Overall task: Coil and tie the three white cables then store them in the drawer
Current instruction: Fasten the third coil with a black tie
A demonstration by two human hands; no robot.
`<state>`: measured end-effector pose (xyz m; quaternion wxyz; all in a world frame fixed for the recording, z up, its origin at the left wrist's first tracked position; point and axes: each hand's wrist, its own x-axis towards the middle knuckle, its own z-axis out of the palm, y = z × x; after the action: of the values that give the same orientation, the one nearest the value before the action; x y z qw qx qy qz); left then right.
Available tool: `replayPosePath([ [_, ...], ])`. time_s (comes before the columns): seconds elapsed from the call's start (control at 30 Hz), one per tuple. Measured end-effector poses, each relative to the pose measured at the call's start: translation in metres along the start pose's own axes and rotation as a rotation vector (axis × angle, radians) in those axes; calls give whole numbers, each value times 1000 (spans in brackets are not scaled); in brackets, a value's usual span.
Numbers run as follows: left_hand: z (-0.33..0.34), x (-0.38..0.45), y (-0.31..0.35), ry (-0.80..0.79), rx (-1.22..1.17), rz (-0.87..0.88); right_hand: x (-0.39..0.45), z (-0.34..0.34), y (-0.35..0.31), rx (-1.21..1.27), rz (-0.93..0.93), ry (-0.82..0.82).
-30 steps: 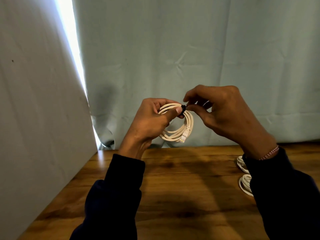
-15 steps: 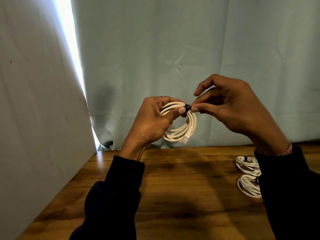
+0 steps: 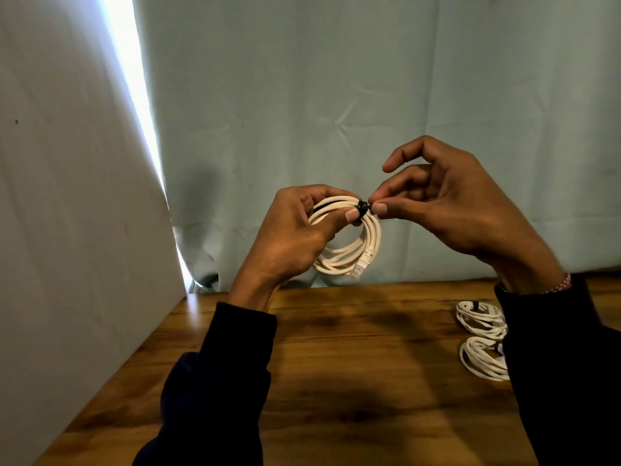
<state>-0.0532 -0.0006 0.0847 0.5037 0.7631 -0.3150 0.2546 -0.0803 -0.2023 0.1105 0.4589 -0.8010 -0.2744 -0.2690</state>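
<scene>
A coiled white cable [image 3: 364, 245] hangs in the air above the wooden table [image 3: 353, 358], its clear plug at the bottom right of the loop. My left hand [image 3: 292, 237] grips the top of the coil, thumb pressed beside a black tie [image 3: 362, 207] wrapped round the strands. My right hand [image 3: 447, 203] pinches the tie's end between thumb and fingertip, the index finger lifted clear. Two more coiled white cables lie on the table at the right, one farther [image 3: 479, 319] and one nearer [image 3: 480, 359], both partly hidden by my right sleeve.
A pale green curtain [image 3: 336, 112] hangs right behind the table's far edge. A grey-white panel [image 3: 67, 230] stands along the table's left side, with a bright gap of light between it and the curtain. No drawer is in view.
My right hand's fingers have spread, the index finger lifting away while thumb and fingertip stay pinched at the tie. The right arm shifted right, uncovering more of the two coils on the table.
</scene>
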Motion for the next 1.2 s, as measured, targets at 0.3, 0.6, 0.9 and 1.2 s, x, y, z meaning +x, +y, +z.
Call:
replayPosePath([
  [0.3, 1, 1, 1, -45, 25, 51, 0, 2, -2, 72, 104, 42],
  [0.6, 0, 0, -1, -104, -9, 108, 2, 0, 4, 209, 284, -62],
  [0.9, 0, -1, -1, -102, -57, 130, 2, -1, 12, 375, 356, -249],
  [1.2, 2, 4, -5, 80, 209, 279, 5, 4, 17, 400, 331, -224],
])
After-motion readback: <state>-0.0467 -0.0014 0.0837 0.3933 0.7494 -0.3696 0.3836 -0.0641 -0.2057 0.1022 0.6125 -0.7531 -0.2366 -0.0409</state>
